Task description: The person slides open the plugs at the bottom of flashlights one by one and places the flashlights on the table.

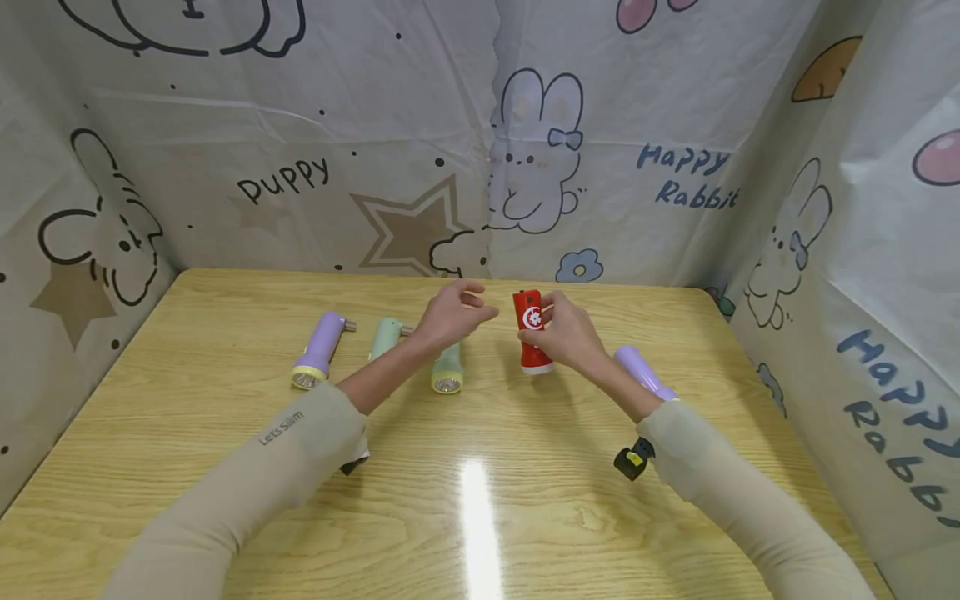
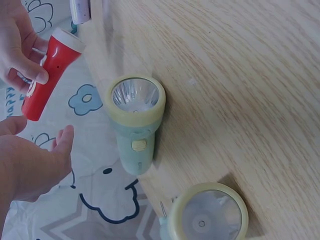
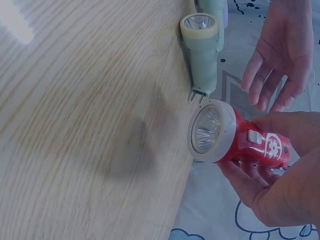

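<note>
The right hand point(image 1: 572, 332) has its grip curled round a red flashlight point(image 1: 531, 317), thumb on the near side and fingers behind, just right of the centre of the head view. The flashlight is tilted slightly, white-rimmed lens end down, and is held above the table point(image 1: 570, 517); the right wrist view shows its clear lens, a grey slide switch point(image 3: 254, 136) and a white printed emblem on the red body. The left hand point(image 1: 452, 315), left of it near the middle of the frame, has its grip released, fingers loosely extended, a small gap from the red flashlight in the head view. Left of centre lie a purple flashlight point(image 1: 324, 340) with a pale yellow rim and metal prongs at its tail, and a green flashlight point(image 1: 386, 335), also with prongs, partly hidden by the left forearm. A 2nd green flashlight point(image 1: 447, 375) lies lens toward the bottom of the frame, its upper part covered by the left hand. At right, another purple flashlight point(image 1: 643, 372) lies slanted, partly behind the right forearm. The 2 beige sleeves point(image 1: 750, 492) reach in from the lower corners. A cloth backdrop point(image 1: 420, 100) printed with cartoon rabbits, stars and the word "Puppy" fills the upper part of the frame.
</note>
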Tool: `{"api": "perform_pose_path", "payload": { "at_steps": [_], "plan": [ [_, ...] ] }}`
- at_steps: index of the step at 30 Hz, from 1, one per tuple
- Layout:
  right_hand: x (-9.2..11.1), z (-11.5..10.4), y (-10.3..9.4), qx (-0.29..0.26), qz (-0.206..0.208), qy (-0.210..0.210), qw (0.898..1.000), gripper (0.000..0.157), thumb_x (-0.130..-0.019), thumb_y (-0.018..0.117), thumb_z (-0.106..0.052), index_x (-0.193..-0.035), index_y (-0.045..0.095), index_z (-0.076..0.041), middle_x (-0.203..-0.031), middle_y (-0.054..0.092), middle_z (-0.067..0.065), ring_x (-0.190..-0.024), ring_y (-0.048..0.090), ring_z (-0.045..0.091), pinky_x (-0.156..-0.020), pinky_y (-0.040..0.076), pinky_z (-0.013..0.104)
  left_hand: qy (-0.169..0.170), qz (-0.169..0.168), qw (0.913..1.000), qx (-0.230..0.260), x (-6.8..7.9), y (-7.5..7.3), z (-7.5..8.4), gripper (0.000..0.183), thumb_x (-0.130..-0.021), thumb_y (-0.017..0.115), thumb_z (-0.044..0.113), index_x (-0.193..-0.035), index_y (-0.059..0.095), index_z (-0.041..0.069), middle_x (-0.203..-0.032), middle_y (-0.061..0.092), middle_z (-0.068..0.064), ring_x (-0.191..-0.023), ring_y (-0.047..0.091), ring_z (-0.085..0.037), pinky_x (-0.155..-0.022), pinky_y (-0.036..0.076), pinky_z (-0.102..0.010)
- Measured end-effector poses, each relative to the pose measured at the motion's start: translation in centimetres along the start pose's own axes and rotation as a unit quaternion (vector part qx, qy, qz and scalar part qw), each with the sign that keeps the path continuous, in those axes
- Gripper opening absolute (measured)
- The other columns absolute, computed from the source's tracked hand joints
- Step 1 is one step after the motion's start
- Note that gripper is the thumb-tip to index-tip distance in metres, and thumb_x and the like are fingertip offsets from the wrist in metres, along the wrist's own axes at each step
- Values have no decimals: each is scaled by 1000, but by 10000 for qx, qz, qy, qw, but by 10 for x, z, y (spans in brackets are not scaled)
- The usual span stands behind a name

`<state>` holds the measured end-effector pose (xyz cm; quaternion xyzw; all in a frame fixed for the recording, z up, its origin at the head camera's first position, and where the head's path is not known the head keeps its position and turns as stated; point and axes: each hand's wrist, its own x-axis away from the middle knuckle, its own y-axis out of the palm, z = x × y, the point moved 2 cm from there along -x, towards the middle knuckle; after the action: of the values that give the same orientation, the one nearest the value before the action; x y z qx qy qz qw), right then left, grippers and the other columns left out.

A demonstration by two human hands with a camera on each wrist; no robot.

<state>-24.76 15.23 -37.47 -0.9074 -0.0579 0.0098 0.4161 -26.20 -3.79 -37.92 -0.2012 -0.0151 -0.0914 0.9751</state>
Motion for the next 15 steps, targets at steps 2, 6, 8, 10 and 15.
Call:
{"api": "perform_pose_path", "payload": {
  "at_steps": [2, 6, 8, 10, 15],
  "plan": [
    [0, -1, 1, -6, 17, -52, 10000, 55, -77, 73, -25, -119, 43, -4, -98, 57, 10, -78, 60, 21, -60, 53, 31, 8, -12, 10000, 29, 0, 1, 1, 51, -82, 69, 28, -125, 50, 10, -106, 57, -6, -91, 58, -21, -74, 50, -32],
    [1, -1, 2, -20, 48, -125, 9999, 56, -77, 73, -25, -120, 43, -4, -98, 57, 10, -78, 60, 21, -60, 53, 31, 38, -47, 9999, 102, 2, 3, 5, 52, -82, 69, 29, -126, 50, 10, -108, 57, -5, -97, 56, -21, -79, 49, -35],
    [1, -2, 3, -26, 55, -144, 9999, 56, -78, 73, -25, -120, 43, -5, -98, 57, 9, -78, 60, 21, -61, 52, 31, 53, -39, 9998, 168, 2, 4, 6, 51, -82, 69, 29, -126, 50, 10, -109, 56, -5, -100, 55, -21, -80, 49, -35],
    [1, -4, 3, -32, 70, -171, 9998, 56, -77, 73, -25, -120, 43, -5, -97, 57, 9, -78, 60, 20, -61, 52, 31, 79, -24, 9997, 249, 2, 5, 6, 50, -82, 69, 28, -125, 50, 10, -110, 56, -5, -102, 55, -21, -81, 49, -35],
    [2, -6, 4, -41, 152, -194, 9997, 54, -77, 74, -25, -118, 43, -6, -96, 57, 8, -78, 60, 20, -61, 53, 32, 121, -13, 9992, 393, 1, 9, 6, 50, -82, 70, 25, -124, 50, 8, -110, 57, -6, -101, 56, -21, -80, 49, -33]
  ]
}}
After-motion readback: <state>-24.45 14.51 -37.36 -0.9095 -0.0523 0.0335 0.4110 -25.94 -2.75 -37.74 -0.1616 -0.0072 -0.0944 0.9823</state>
